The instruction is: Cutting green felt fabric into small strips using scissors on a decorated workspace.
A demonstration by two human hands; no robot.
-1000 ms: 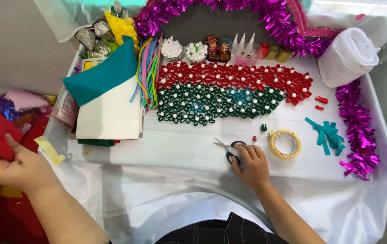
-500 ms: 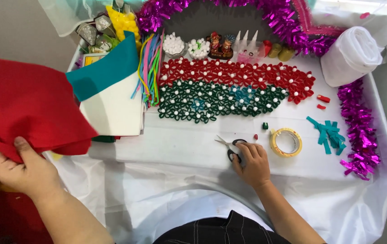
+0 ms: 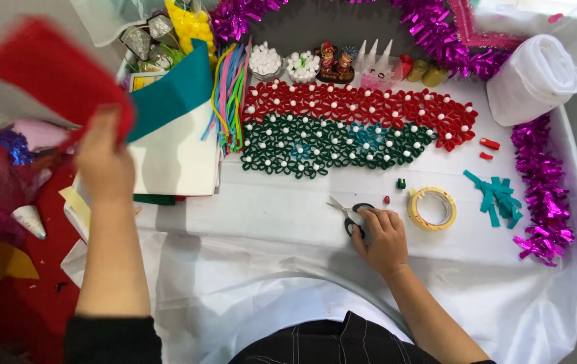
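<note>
Left hand (image 3: 103, 162) raised, pinched on blurred red felt sheet (image 3: 55, 74), held above table's left edge. Right hand (image 3: 381, 239) flat on white cloth, fingers curled over black-handled scissors (image 3: 350, 214); grip probably loose, hard to judge. Bare cloth between hands, open toward near edge. Yellow tape roll (image 3: 432, 208) just right of scissors; teal strips (image 3: 497, 197) beyond. Red and green flower mat (image 3: 356, 128) mid-table. Teal and white sheet stack (image 3: 174, 145) beside left hand. Magenta tinsel (image 3: 541, 195) lines right edge.

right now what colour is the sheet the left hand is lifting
Red. The felt sheet in the left hand shows, motion-blurred, in the head view.
</note>
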